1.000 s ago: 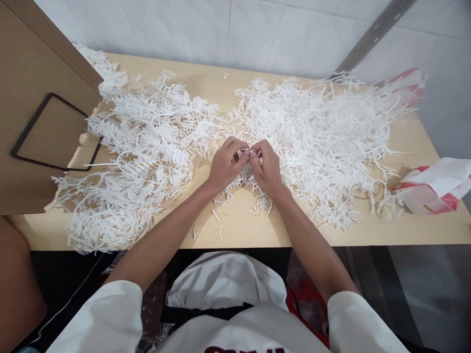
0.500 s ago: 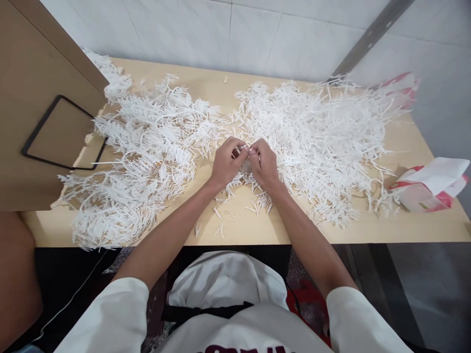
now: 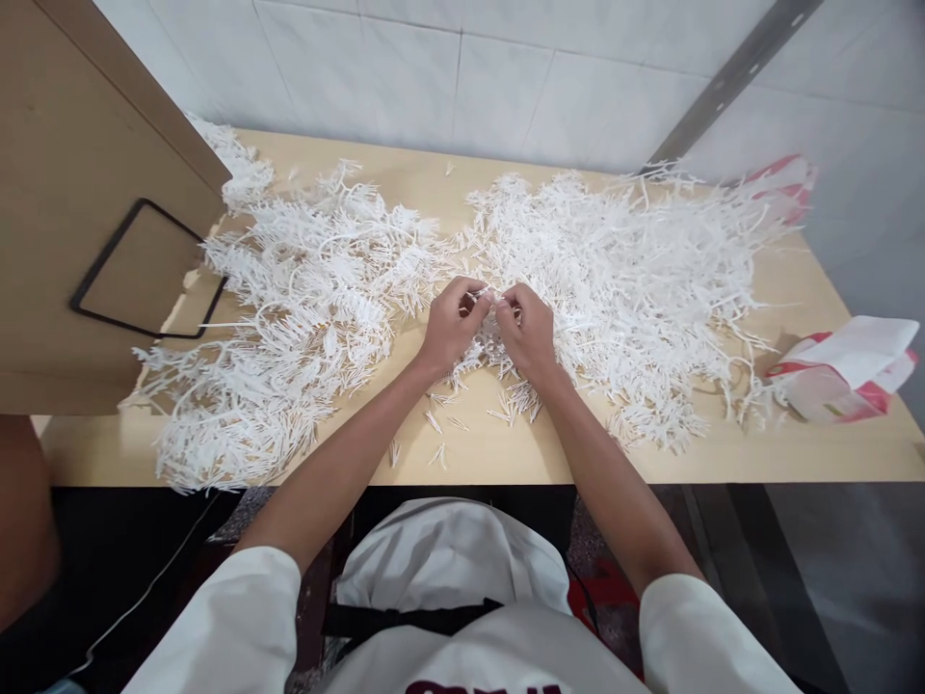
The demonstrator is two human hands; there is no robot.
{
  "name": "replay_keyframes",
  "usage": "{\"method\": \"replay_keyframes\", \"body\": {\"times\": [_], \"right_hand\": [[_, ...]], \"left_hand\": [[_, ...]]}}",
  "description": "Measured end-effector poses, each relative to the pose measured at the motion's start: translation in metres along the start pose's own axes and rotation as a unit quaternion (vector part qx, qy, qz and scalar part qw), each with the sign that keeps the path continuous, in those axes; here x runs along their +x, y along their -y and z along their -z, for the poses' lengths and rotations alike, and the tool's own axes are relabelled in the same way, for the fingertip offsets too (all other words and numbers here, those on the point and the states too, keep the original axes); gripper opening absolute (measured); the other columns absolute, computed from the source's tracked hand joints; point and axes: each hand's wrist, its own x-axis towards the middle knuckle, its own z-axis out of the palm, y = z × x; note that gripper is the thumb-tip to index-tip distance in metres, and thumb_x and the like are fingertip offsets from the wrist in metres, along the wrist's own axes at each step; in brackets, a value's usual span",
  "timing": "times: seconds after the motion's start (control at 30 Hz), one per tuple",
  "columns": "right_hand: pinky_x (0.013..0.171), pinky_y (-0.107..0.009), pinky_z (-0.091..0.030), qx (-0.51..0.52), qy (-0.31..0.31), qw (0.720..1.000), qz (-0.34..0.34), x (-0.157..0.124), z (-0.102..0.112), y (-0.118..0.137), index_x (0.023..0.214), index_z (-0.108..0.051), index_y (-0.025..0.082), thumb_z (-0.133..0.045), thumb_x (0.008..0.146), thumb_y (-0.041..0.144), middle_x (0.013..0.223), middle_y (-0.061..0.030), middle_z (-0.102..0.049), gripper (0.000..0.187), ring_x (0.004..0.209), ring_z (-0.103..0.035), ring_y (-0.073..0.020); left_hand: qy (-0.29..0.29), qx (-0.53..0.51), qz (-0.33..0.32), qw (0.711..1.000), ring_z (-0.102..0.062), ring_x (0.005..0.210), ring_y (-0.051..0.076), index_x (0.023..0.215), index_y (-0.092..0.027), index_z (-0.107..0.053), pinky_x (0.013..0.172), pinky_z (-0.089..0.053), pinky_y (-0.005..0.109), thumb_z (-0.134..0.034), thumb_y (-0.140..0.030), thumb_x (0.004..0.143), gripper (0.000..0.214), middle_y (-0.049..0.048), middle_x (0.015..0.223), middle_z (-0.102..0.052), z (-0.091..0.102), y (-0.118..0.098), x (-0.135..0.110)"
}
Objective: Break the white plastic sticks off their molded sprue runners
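My left hand (image 3: 449, 328) and my right hand (image 3: 529, 328) meet at the middle of a light wooden table (image 3: 506, 453). Both pinch a small white plastic branch piece (image 3: 495, 301) between their fingertips. A big pile of white comb-like plastic branches (image 3: 289, 308) lies to the left of my hands. A second, looser pile of white plastic strands (image 3: 636, 260) spreads to the right. A few loose short white bits (image 3: 437, 424) lie on the table just below my wrists.
A brown board with a black rectangular outline (image 3: 145, 270) stands at the left. A white and red plastic bag (image 3: 845, 371) lies at the right table edge, another (image 3: 780, 178) behind the right pile. White tiled wall at the back. Someone's arm (image 3: 21, 520) shows at bottom left.
My hands keep pinching the same piece with only small finger movements. The view has shifted slightly, so everything sits a little lower and to the right.
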Motion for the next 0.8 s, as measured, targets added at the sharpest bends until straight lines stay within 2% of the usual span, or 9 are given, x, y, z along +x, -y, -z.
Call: {"method": "replay_keyframes", "body": {"times": [0.13,0.27,0.43,0.6,0.7,0.8], "right_hand": [[0.071,-0.029,-0.042,-0.002,0.028,0.999,0.017,-0.001,0.0052,-0.0023,0.08,-0.055,0.022,-0.046,0.092,0.036,0.08,-0.0007,-0.059,0.021,0.074,-0.053,-0.0135],[0.076,-0.031,-0.044,-0.012,0.068,0.997,0.038,0.0,0.006,-0.003,0.081,-0.059,0.021,-0.044,0.093,0.043,0.084,-0.0032,-0.061,0.029,0.081,-0.056,-0.0154],[0.077,-0.032,-0.045,-0.013,0.07,0.996,0.047,-0.0002,0.0041,-0.0032,0.09,-0.06,0.022,-0.042,0.094,0.042,0.089,-0.0038,-0.061,0.028,0.084,-0.056,-0.0155],[0.079,-0.033,-0.045,-0.019,0.075,0.996,0.05,-0.0019,0.0044,-0.0032,0.093,-0.062,0.022,-0.041,0.095,0.04,0.091,-0.0043,-0.063,0.027,0.087,-0.057,-0.0163],[0.081,-0.034,-0.045,-0.012,0.044,0.998,0.031,-0.003,0.0066,-0.0006,0.091,-0.063,0.022,-0.037,0.096,0.037,0.092,-0.0045,-0.064,0.03,0.088,-0.058,-0.0168],[0.081,-0.033,-0.045,-0.001,0.004,1.0,0.017,-0.003,0.0086,0.002,0.091,-0.062,0.023,-0.041,0.095,0.04,0.09,-0.0033,-0.064,0.027,0.088,-0.059,-0.0158]], "left_hand": [[0.008,-0.019,0.036,0.999,-0.051,0.055,0.006,0.098,-0.022,-0.054,0.051,-0.041,0.019,-0.059,-0.037,0.086,0.02,-0.0023,0.075,-0.06,0.002,0.0021,0.0006],[-0.019,-0.036,0.028,0.999,-0.057,0.062,0.006,0.112,-0.026,-0.042,0.056,-0.044,0.019,-0.062,-0.037,0.085,0.036,0.0,0.09,-0.064,0.0029,0.0023,0.0008],[0.012,-0.044,0.024,0.999,-0.058,0.069,0.006,0.098,-0.022,-0.05,0.06,-0.046,0.018,-0.063,-0.04,0.084,0.027,0.0027,0.095,-0.064,0.0033,0.0036,0.003],[0.037,-0.03,0.018,0.999,-0.053,0.06,0.005,0.097,-0.021,-0.059,0.053,-0.043,0.019,-0.061,-0.035,0.085,0.018,0.0019,0.092,-0.066,0.005,0.0054,0.0043],[0.038,-0.032,0.025,0.998,-0.048,0.054,0.005,0.096,-0.022,-0.061,0.049,-0.039,0.02,-0.062,-0.034,0.084,0.018,0.0004,0.085,-0.064,0.0051,0.0042,0.0029],[0.044,-0.039,0.024,0.998,-0.044,0.052,0.004,0.093,-0.021,-0.061,0.048,-0.037,0.019,-0.061,-0.032,0.083,0.014,-0.0006,0.081,-0.062,0.004,0.0024,0.0013]]}}
